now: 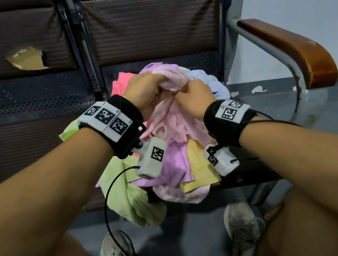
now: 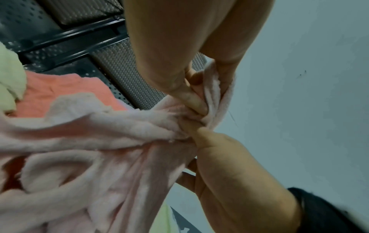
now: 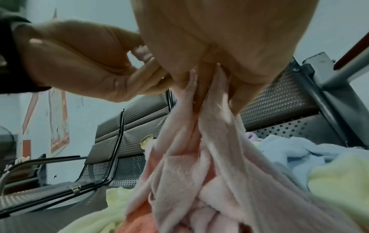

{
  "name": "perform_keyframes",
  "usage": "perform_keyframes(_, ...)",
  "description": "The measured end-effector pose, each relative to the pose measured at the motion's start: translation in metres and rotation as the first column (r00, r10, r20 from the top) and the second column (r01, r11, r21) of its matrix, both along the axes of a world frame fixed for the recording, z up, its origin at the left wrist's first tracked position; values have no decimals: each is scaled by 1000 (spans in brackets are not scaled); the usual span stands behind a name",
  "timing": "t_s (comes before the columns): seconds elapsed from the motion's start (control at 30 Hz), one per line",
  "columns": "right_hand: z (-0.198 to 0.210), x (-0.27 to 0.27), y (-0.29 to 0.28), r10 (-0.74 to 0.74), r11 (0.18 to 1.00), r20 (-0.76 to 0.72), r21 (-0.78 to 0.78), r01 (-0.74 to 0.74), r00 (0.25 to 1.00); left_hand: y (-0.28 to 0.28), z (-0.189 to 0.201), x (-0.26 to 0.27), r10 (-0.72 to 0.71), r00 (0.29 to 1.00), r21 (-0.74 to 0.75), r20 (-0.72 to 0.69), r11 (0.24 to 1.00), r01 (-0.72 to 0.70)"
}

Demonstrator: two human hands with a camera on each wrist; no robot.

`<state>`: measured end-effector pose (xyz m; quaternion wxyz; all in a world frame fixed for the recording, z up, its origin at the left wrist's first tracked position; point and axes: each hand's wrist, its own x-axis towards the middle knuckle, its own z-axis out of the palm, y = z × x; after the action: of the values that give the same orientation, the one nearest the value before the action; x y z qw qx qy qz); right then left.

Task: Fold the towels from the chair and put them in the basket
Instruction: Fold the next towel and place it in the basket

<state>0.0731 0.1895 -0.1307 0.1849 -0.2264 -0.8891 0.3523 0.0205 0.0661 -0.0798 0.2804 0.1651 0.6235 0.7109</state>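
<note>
Head view, left grip [image 1: 144, 91] and right grip [image 1: 194, 96] both pinching pink towel [image 1: 175, 115], towel pile [image 1: 170, 171] below on chair [image 1: 259, 171], square coded tags [image 1: 107, 120] on wristbands

Black wristbands [image 1: 126, 121] with white tag plates, cabled wrist cameras [image 1: 152, 160], grey sneakers [image 1: 242, 224]

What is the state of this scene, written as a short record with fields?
left hand: pinches the pale pink towel at its top edge
right hand: grips the same towel close beside the left hand
pale pink towel: bunched, lifted partly off the pile, not yet folded
pile: green towel, purple towel, yellow towel, blue towel, coral towel on the chair seat
basket: not in view
</note>
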Motion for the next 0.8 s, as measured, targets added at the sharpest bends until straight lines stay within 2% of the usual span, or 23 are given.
perform_keyframes(0.1, 0, -1, 4, 38, 999, -14, -17, -38, 999, 0, -4, -8, 91, 996, 18, -15, 996, -90)
perform_keyframes(0.23, 5, 2, 7, 44, 979, -144, -193, -72, 989, -1, -11, -21, 235, 972, 41, -27, 972, -233)
perform_keyframes(0.27, 8, 5, 9, 59, 987, -159, -142, -82, 986, -1, -13, -24, 249, 968, 49, -27, 968, -248)
perform_keyframes(0.3, 10, 8, 13, 92, 995, -130, -16, -95, 987, 0, -14, -27, 259, 966, 58, -24, 964, -258)
perform_keyframes(0.37, 12, 13, 20, 140, 939, 80, 306, -158, 987, 2, -16, -33, 283, 959, 78, 6, 956, -283)
perform_keyframes(0.43, 9, 18, 32, 108, 873, 293, 429, -231, 950, 2, -18, -43, 326, 945, 61, 22, 943, -327)
perform_keyframes(0.5, 5, 24, 47, 46, 895, 377, 395, -206, 925, -2, -21, -54, 372, 927, -74, -51, 924, -375)
perform_keyframes(0.57, 3, 30, 59, 35, 947, 317, 292, -133, 948, -8, -28, -62, 411, 903, -161, -123, 890, -427)
perform_keyframes(0.63, 2, 33, 66, 29, 978, 214, 195, -72, 976, -11, -35, -60, 458, 881, -132, -117, 872, -471)
perform_keyframes(0.73, 0, 32, 63, 8, 999, 103, 44, -13, 995, -13, -43, -56, 372, 920, -140, -126, 911, -388)
perform_keyframes(0.8, 1, 31, 60, -9, 999, 71, -34, 11, 997, -15, -44, -57, 293, 942, -203, -163, 924, -323)
